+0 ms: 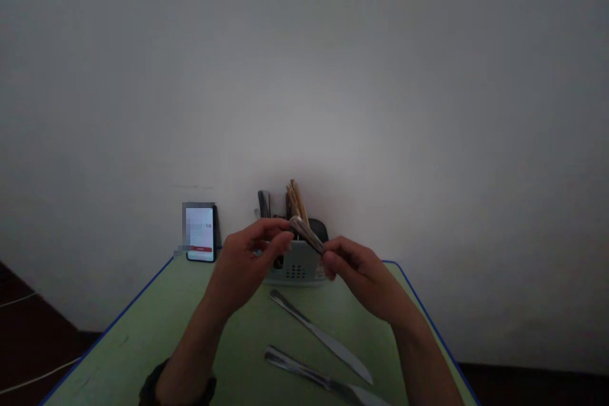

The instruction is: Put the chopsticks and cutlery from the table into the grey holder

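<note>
Shiny metal cutlery (308,235) is held up slantwise in front of the holder; whether it is one piece or more, and its kind, I cannot make out. My right hand (359,273) pinches its lower right end between thumb and fingers. At the upper left end, my left hand (250,260) has its thumb and fingertips closed around the tip. Below my hands, a table knife (323,336) lies diagonally on the green table (233,355). Nearer to me lies a second table knife (309,369), its blade cut off by the frame's bottom edge.
A grey perforated cutlery holder (304,266) stands by the wall, partly hidden by my hands. Wooden chopsticks (295,200) and metal handles (264,203) stick up from it. A lit phone (200,235) leans at the back left. Blue edging (136,301) borders the table.
</note>
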Demonstrator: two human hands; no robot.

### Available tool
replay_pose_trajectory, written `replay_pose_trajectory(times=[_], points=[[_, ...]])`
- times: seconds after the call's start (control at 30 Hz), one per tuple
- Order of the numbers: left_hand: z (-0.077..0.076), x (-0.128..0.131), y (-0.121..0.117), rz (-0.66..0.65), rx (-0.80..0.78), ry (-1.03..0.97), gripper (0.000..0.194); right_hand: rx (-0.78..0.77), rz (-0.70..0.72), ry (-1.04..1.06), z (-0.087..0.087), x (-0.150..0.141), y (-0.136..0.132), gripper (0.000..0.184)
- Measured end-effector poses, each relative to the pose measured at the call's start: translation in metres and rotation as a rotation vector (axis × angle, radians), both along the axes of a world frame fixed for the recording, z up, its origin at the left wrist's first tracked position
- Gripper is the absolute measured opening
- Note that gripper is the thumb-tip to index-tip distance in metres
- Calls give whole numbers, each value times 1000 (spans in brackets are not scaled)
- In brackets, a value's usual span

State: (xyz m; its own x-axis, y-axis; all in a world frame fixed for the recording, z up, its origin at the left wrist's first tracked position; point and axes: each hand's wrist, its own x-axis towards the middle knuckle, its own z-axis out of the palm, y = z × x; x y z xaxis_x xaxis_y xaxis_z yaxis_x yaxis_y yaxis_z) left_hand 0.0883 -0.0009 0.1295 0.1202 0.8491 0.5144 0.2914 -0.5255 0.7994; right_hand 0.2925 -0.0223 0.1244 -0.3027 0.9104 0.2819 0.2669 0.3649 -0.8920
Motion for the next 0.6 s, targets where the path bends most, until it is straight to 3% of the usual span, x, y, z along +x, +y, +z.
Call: replay_pose_trajectory(times=[0.2, 0.3, 0.37, 0.47, 0.6], points=[[-6, 0, -9, -35, -43, 266, 31, -21, -114, 524, -2, -9, 5, 20], [-14, -1, -19, -216, -77, 483, 30, -92, -115, 849, 2, -19, 0, 17], [-17, -3, -25, -348, -111, 587, 28, -136, -89, 980, 5, -25, -4, 29], [-16, -6, -29, -437, -184, 662, 22, -158, -44, 1003, 6, -34, -6, 43], [-9, -18, -28, -486, -239, 635, 21, -125, -89, 876, 3, -33, -2, 44]])
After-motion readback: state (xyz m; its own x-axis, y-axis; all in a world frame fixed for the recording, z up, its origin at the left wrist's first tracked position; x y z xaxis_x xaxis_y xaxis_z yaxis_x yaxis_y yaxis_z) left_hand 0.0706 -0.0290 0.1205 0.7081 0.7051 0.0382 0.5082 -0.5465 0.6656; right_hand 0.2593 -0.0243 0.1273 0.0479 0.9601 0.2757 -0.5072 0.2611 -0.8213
